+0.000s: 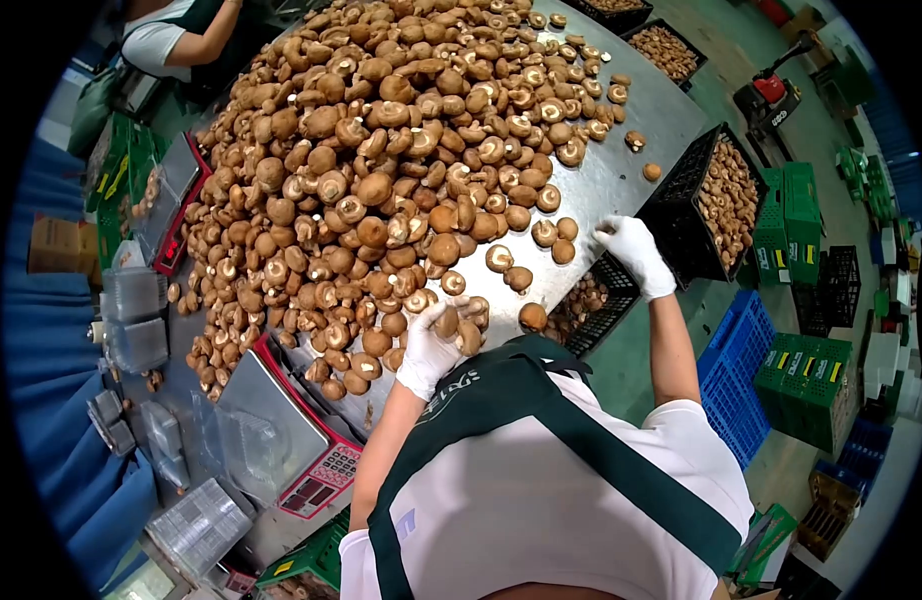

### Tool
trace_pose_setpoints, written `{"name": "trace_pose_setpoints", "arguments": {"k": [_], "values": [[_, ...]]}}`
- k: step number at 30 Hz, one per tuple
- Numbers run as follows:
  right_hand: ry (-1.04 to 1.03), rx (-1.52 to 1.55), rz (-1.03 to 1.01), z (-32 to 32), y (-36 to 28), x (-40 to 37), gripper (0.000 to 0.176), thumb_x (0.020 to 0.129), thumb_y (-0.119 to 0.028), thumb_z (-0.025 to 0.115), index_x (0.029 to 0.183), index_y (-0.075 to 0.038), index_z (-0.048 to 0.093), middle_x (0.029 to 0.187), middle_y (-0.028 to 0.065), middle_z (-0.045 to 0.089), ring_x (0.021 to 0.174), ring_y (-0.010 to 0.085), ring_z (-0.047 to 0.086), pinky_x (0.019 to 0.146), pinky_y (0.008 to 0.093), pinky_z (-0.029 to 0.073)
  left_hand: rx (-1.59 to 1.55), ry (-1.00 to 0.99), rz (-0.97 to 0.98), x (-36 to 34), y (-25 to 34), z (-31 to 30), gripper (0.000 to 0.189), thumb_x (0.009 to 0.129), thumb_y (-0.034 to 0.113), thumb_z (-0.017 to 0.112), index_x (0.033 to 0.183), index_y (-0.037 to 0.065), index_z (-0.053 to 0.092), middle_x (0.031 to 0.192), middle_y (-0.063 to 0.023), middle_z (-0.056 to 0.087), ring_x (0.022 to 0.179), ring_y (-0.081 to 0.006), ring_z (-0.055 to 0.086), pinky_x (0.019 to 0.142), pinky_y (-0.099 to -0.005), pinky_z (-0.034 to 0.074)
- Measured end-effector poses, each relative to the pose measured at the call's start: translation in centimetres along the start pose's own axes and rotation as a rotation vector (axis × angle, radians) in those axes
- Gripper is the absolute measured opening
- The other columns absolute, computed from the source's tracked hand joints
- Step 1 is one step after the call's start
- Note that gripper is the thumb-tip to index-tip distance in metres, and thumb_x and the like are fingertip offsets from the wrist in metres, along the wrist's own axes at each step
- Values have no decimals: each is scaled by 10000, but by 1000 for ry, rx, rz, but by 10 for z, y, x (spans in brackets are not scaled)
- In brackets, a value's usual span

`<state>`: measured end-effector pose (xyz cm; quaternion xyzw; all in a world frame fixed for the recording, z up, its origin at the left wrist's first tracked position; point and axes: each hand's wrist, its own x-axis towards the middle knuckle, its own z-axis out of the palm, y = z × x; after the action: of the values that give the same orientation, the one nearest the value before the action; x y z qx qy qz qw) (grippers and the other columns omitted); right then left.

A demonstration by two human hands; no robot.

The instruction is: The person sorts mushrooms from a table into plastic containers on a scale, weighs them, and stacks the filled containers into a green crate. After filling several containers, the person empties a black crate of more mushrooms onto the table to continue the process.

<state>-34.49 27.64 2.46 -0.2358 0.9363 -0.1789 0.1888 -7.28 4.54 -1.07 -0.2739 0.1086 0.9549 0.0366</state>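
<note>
Mushrooms [469,338] in gloved left hand [431,352], fingers curled round a few, close to near edge of tabletop [671,112]. Heap [381,150] just beyond, spreading toward far edge. Right hand [636,255] half-curled at right edge; cannot tell whether it holds anything. Black crate [681,195] just beside it.

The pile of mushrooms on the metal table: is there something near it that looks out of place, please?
Only slightly: one mushroom lies near the right edge of the metal table, by a black crate, apart from the main pile. It looks like a stray and might roll off if bumped.
</note>
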Motion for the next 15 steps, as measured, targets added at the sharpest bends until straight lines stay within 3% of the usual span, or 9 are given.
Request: {"name": "trace_pose_setpoints", "arguments": {"k": [1, 2, 4, 8, 10, 12, 13, 14, 15], "values": [[75, 9, -10, 10, -3, 8, 298, 753, -313, 612, 958, -106, 676, 824, 153, 661, 799, 304, 641, 725, 370, 505, -8, 11, -2, -4, 1, 10, 310, 833, 234, 476, 1006, -10, 560, 1035, -174, 588, 977, -279, 569, 866, -410, 464], [149, 19, -21, 19, -9, 17, 327, 754, -308, 605, 1012, -115, 663, 852, 148, 665, 827, 305, 640, 745, 365, 505, -2, 9, 0, -5, 1, 9, 310, 833, 234, 476, 1006, -10, 560, 1035, -174, 588, 977, -279, 569, 866, -410, 464], [114, 172, -47, 30, -24, 35, 451, 727, -274, 639, 1133, -83, 593, 938, 191, 650, 884, 321, 631, 796, 366, 495, -119, 97, -37, -7, 2, 6, 250, 828, 222, 472, 921, 4, 551, 983, -165, 587, 936, -284, 570, 852, -407, 465], [200, 75, -151, 48, -44, 57, 474, 716, -279, 658, 1125, -51, 585, 943, 206, 646, 878, 316, 635, 787, 364, 498, -91, -115, -31, -7, 4, -3, 274, 852, 283, 482, 796, 20, 536, 890, -155, 585, 866, -305, 572, 772, -459, 488], [198, 5, -154, 44, -47, 59, 467, 715, -294, 660, 1104, -44, 595, 934, 205, 648, 872, 312, 637, 780, 362, 499, -62, -54, -18, -8, 3, -1, 306, 858, 317, 490, 776, 27, 541, 881, -147, 587, 840, -305, 570, 734, -478, 496], [111, 309, 35, 39, -42, 59, 435, 727, -321, 646, 1055, -36, 618, 922, 205, 649, 864, 303, 640, 765, 359, 500, 92, 88, 22, -9, 2, 3, 314, 860, 315, 482, 863, 18, 583, 915, -141, 599, 833, -301, 565, 728, -468, 500], [199, 303, 24, 27, -51, 46, 414, 736, -346, 629, 1020, -45, 636, 898, 193, 657, 847, 282, 647, 757, 354, 500, 96, -1, -32, -6, 5, 0, 387, 843, 277, 468, 1116, 15, 552, 1075, -161, 583, 891, -291, 548, 763, -458, 494], [198, 335, -8, 29, -42, 46, 411, 756, -357, 619, 1031, -53, 636, 886, 167, 666, 830, 248, 654, 746, 338, 501, 92, 1, -27, -5, 5, 0, 387, 843, 277, 468, 1116, 15, 552, 1075, -161, 583, 891, -291, 548, 763, -458, 494], [73, 352, -59, 22, -46, 38, 409, 769, -358, 615, 1040, -52, 634, 890, 154, 669, 833, 234, 653, 754, 325, 499, 58, -73, -24, -7, 3, 9, 463, 826, 261, 460, 1228, 31, 462, 1163, -171, 538, 921, -287, 535, 786, -456, 487]]}}
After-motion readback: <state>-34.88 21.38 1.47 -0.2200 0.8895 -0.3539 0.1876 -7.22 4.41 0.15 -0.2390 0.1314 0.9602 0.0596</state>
